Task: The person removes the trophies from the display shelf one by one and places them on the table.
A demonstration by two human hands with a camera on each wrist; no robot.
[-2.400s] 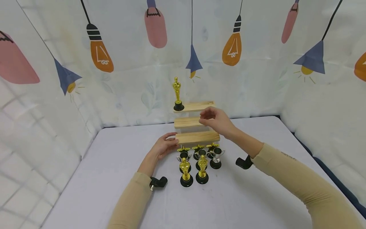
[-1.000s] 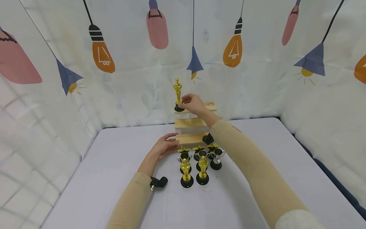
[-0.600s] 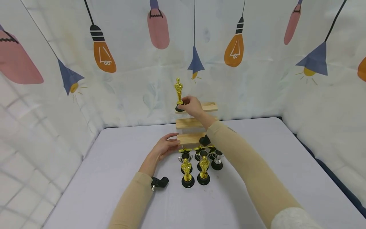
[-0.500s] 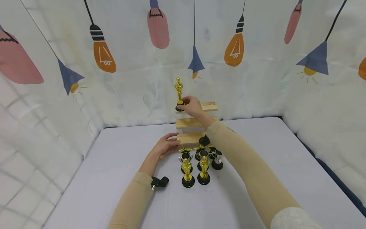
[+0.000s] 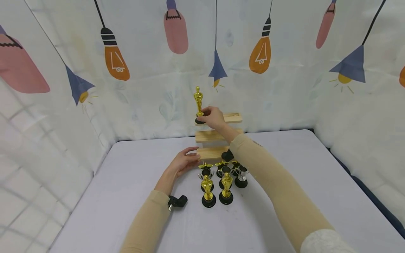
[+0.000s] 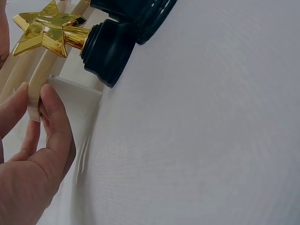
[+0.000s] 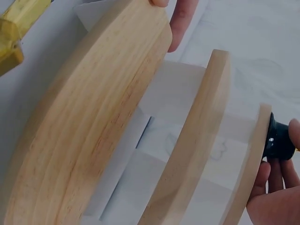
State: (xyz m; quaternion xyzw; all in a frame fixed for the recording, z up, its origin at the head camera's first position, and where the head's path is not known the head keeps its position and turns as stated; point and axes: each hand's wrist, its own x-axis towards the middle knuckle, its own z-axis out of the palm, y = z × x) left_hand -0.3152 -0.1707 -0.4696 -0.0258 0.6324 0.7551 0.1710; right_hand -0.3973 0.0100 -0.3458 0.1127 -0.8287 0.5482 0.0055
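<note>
A gold figure trophy (image 5: 198,98) stands upright at the left end of the top wooden shelf (image 5: 233,118). My right hand (image 5: 214,118) pinches its base; the right wrist view shows the black base (image 7: 280,140) against the shelf, between thumb and fingers. Lower down, my left hand (image 5: 183,162) grips the left end of the bottom shelf (image 5: 211,153). In the left wrist view thumb and fingertips close on that board end (image 6: 35,96), with a gold star trophy (image 6: 43,30) just above. My right forearm hides part of the lower shelves.
Several trophies stand in front of the shelves: two gold figures (image 5: 207,188) foremost, silver cups (image 5: 242,175) behind, gold stars (image 5: 205,166) closest to the bottom shelf. The middle shelf (image 5: 210,135) lies between the others. A patterned curtain (image 5: 142,105) backs the white table (image 5: 133,165).
My right hand has moved up and left from beside the middle shelf and taken hold of the top trophy's base. My left hand has stayed on the bottom shelf.
</note>
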